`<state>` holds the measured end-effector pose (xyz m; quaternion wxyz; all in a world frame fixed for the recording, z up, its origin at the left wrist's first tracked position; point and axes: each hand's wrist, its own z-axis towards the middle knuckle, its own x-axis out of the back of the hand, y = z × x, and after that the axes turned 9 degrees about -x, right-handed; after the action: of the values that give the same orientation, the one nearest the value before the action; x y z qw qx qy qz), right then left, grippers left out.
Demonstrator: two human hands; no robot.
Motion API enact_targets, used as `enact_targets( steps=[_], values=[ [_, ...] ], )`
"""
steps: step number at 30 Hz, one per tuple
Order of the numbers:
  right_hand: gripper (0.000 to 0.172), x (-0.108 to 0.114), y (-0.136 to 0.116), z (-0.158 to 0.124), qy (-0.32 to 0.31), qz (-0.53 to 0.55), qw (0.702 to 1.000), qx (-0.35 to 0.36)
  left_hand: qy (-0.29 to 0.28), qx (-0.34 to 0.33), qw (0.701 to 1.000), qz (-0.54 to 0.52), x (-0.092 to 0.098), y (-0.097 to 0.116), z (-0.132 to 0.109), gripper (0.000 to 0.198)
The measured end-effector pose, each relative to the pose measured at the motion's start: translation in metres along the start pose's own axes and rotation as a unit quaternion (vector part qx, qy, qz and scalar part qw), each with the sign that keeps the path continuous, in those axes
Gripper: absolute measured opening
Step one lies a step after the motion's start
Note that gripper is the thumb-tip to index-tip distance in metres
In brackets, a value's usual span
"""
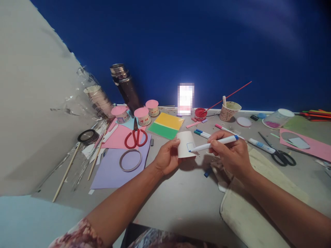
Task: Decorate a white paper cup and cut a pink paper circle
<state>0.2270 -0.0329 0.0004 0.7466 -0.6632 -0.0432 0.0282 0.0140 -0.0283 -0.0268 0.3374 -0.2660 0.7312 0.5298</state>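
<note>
My left hand is closed around the side of a small white paper cup, held upside down above the table. A blue outline of a rounded square is drawn on the cup's side. In my right hand is a white felt-tip marker with a blue end, its tip touching the cup at the lower edge of that outline. A small blue marker cap lies on the table below the marker. The inside of the cup is hidden.
Left are red-handled scissors, a tape ring on purple paper, pink-topped decorated cups and a tall flask. Right are black scissors, a beige cloth and a patterned cup. A blurred bright screen stands behind.
</note>
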Motion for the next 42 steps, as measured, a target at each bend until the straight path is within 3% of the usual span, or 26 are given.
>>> enact_targets(
  steps=[17, 22, 31, 36, 42],
  values=[
    [0.019, 0.0001, 0.0013, -0.0005, -0.004, 0.015, 1.0, -0.001, 0.004, 0.003, 1.0, 0.004, -0.0038, 0.0023, -0.0018, 0.036],
    [0.023, 0.0017, 0.0027, 0.0003, -0.015, 0.041, 0.999, -0.023, -0.021, 0.011, 1.0, -0.021, -0.0023, 0.0033, -0.0004, 0.036],
    [0.027, 0.0012, 0.0, 0.0085, 0.052, 0.1, 0.992, -0.049, -0.075, 0.035, 0.996, -0.032, 0.005, 0.0051, 0.0003, 0.049],
    [0.028, 0.0011, -0.0008, 0.008, 0.042, 0.105, 0.992, -0.052, -0.075, 0.037, 0.996, -0.026, 0.0045, 0.0053, 0.0004, 0.058],
    [0.028, 0.0013, -0.0007, 0.0074, 0.029, 0.089, 0.994, -0.05, -0.074, 0.04, 0.996, -0.028, 0.0031, 0.005, 0.0002, 0.055]
  ],
)
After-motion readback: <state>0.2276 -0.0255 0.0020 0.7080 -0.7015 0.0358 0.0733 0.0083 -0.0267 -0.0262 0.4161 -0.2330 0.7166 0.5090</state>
